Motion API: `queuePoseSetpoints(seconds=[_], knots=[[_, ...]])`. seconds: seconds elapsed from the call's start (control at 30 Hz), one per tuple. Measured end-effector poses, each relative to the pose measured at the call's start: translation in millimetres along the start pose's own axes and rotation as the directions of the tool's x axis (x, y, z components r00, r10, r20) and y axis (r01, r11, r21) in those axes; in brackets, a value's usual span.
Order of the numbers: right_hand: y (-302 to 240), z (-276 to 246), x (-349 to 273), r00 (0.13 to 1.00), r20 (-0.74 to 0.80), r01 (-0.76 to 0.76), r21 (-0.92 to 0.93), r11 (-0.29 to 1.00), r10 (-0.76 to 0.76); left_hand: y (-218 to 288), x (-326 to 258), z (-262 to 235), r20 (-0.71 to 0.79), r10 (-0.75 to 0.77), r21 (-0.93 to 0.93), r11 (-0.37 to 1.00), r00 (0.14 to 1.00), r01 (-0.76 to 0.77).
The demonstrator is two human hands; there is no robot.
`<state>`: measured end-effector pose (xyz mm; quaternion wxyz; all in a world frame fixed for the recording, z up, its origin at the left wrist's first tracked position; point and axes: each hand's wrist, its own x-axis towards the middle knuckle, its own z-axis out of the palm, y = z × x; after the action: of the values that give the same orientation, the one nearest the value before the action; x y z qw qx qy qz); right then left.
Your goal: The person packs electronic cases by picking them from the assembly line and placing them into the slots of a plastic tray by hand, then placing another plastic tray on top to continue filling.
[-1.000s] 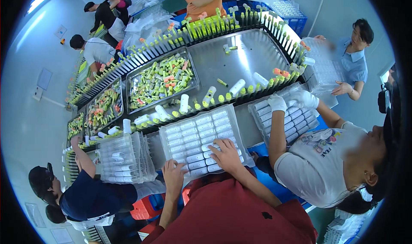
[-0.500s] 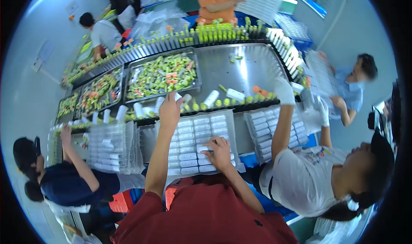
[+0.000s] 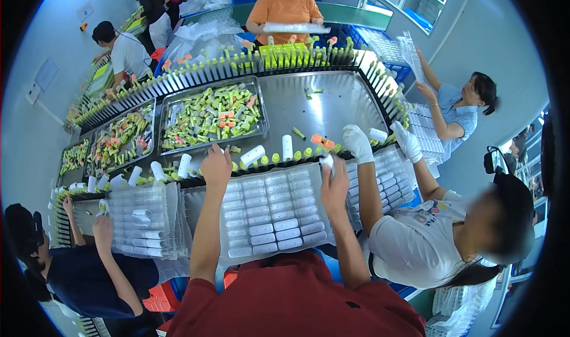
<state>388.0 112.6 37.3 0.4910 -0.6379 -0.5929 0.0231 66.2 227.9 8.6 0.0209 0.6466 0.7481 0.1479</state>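
Observation:
My left hand (image 3: 215, 166) is at the near edge of the black slotted conveyor, fingers pinched together; what they hold is unclear. A small yellow-green piece (image 3: 235, 149) is beside its fingertips. My right hand (image 3: 334, 186) is closed on a white oblong case (image 3: 327, 159), above the right edge of a clear plastic tray (image 3: 240, 252). Rows of white oblong cases (image 3: 289, 233) lie in the tray; those in the near rows look brighter. Between my hands, loose white cases (image 3: 287, 148) stand or lean by the yellow-green capped tubes (image 3: 275, 158) in the slots.
Metal trays (image 3: 265, 108) heaped with yellow-green and orange pieces stand beyond the slots. A co-worker's gloved hands (image 3: 358, 142) reach over a filled tray at my right. Another co-worker's hand (image 3: 103, 233) is above stacked trays (image 3: 142, 206) at my left. People stand across the line.
My right hand has lifted from the tray's near cases to its far right side. My left hand has moved slightly left and down. The co-worker's gloved hands at right have shifted.

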Motion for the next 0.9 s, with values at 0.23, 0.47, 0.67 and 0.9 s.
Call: queuePoseSetpoints(seconds=[0.23,0.47,0.67,0.9], knots=[[31.9,86.4,55.0,0.940,0.300,0.284,-0.426,0.859,-0.163,-32.8,-145.0,-14.5,-0.418,0.177,-0.095,0.967,0.891,-0.237],[-9.6,159.6,46.8,0.933,0.356,0.187,-0.608,0.772,0.054,-5.2,-250.8,-28.8,-0.034,0.380,-0.415,0.836,0.924,-0.359],[-34.1,150.5,6.1,0.903,0.425,0.153,-0.443,0.883,0.057,1.8,-243.1,-19.5,0.069,0.439,-0.415,0.829,0.896,-0.375],[-45.4,59.8,-60.4,0.756,0.642,0.232,-0.079,0.970,-0.128,-9.8,-263.0,-1.6,-0.033,0.435,-0.356,0.836,0.900,-0.417]])
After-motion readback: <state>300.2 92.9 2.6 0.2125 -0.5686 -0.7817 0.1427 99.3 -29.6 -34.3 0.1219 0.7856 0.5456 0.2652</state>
